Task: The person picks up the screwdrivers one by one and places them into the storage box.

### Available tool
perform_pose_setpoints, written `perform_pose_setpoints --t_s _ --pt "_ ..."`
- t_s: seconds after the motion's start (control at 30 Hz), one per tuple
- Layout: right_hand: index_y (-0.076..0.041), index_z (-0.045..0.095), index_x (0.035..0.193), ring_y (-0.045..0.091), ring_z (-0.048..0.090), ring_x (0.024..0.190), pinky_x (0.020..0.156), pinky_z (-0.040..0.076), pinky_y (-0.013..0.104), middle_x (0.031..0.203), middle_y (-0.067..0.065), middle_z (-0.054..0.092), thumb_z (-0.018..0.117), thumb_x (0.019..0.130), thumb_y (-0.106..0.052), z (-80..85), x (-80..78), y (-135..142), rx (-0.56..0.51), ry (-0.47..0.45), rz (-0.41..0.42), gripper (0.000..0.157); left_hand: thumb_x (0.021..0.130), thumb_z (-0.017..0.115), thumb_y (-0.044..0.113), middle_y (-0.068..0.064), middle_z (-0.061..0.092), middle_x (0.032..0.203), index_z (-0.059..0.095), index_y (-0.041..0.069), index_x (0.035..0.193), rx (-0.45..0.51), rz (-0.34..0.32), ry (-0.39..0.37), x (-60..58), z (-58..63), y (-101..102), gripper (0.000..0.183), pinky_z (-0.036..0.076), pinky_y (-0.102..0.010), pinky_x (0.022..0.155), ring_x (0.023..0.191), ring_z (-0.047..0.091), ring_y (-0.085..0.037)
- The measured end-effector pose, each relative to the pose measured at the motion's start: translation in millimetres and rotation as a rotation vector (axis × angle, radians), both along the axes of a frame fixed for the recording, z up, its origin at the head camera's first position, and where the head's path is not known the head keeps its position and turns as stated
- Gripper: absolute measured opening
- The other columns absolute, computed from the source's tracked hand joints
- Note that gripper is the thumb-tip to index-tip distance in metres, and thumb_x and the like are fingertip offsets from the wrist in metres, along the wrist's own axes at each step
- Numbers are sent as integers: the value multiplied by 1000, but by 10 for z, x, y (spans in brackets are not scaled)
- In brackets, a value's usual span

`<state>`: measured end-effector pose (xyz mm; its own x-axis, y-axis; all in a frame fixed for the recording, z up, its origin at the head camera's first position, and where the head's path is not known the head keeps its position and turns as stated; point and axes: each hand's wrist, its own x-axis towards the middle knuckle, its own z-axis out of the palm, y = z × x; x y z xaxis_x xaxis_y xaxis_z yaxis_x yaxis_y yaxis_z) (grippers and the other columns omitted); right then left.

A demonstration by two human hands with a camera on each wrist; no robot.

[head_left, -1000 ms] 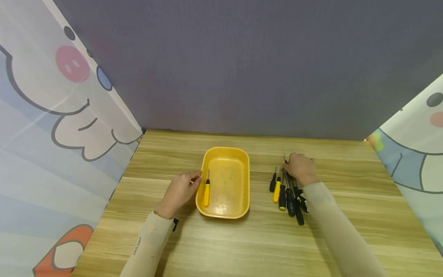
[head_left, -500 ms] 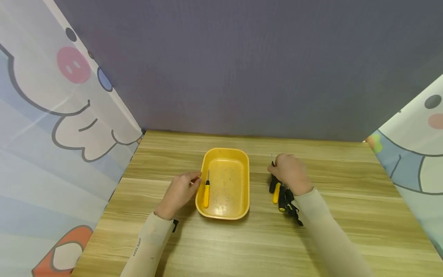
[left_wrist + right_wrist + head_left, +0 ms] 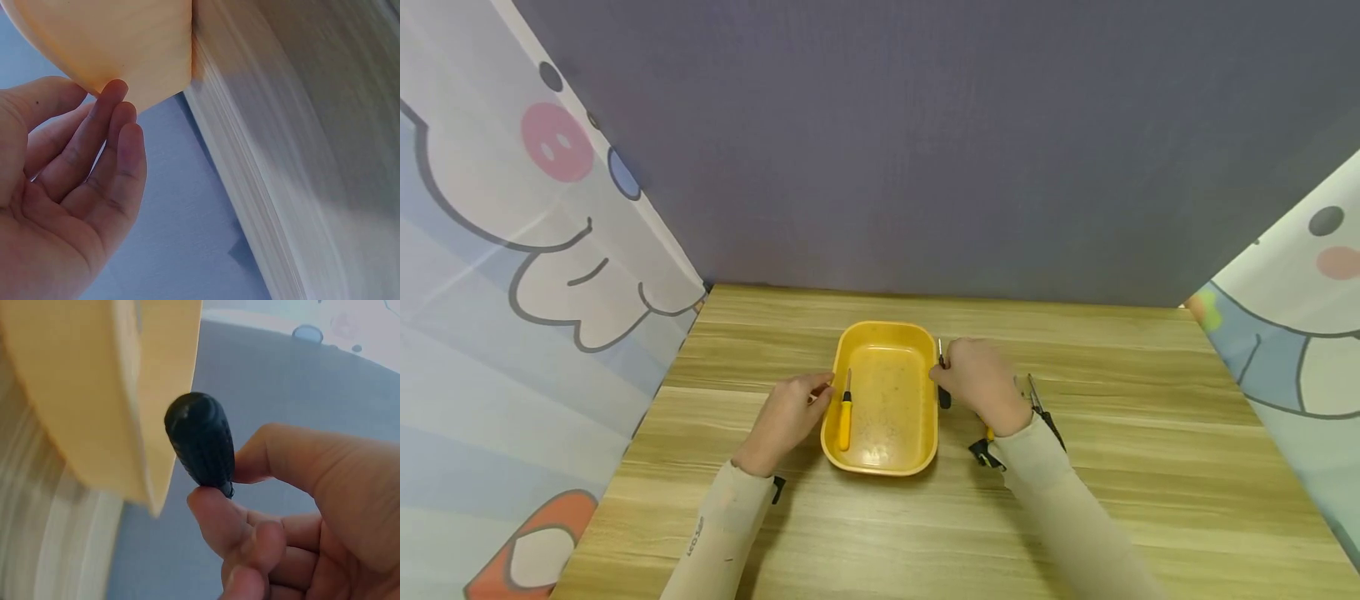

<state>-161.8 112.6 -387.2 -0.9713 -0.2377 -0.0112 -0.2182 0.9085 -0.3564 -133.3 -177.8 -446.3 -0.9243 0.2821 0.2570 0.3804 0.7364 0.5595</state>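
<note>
My right hand pinches a small screwdriver with a ribbed black handle between thumb and fingers. In the head view the screwdriver stands just beside the right rim of the yellow tray, its thin shaft pointing away from me. My left hand holds the tray's left rim, thumb on one side and fingers against the outer wall in the left wrist view. Inside the tray, along its left side, lies a screwdriver with a yellow handle and black collar.
Right of the tray, several more screwdrivers lie on the wood-grain table, mostly hidden under my right hand and sleeve. A grey panel rises behind the table, with printed cartoon curtains at both sides.
My right hand has picked the black-handled screwdriver from the group and carried it left to the tray's right rim. The left hand has stayed at the tray.
</note>
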Motion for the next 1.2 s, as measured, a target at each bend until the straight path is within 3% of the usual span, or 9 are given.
perform_pose_setpoints --t_s 0.13,0.37,0.6,0.93,1.2 --pt "-18 42 53 8 24 42 39 21 22 47 -8 27 66 89 -24 -38 32 -177 -21 -17 31 44 94 70 4 -12 73 101 71 -2 118 -3 -3 7 2 -1 5 25 59 -29 69 84 69 -19" --pt "-16 42 53 8 26 40 39 23 21 46 -9 24 68 88 -22 -148 98 -457 -100 -134 49 44 94 70 4 -11 73 100 71 -2 118 -7 -7 14 2 -4 12 24 59 -29 68 83 69 -18" --pt "-18 41 47 5 27 36 37 22 21 42 -12 25 69 84 -20 -330 158 -670 -126 -174 139 47 95 69 4 -11 73 100 71 -3 117 -6 -6 11 8 -6 10 24 60 -31 70 84 70 -19" --pt "-16 46 49 5 33 35 36 26 20 42 -11 30 69 86 -17 -483 208 -773 -147 -196 159 44 95 69 4 -12 73 99 71 -4 117 -7 -11 17 20 0 17 23 59 -29 67 82 69 -19" --pt "-16 46 49 4 34 34 34 27 20 40 -11 34 64 92 -18 -438 202 -769 -147 -172 159 47 95 69 4 -15 73 101 70 -6 118 -8 -13 24 -6 2 14 25 59 -29 67 83 70 -21"
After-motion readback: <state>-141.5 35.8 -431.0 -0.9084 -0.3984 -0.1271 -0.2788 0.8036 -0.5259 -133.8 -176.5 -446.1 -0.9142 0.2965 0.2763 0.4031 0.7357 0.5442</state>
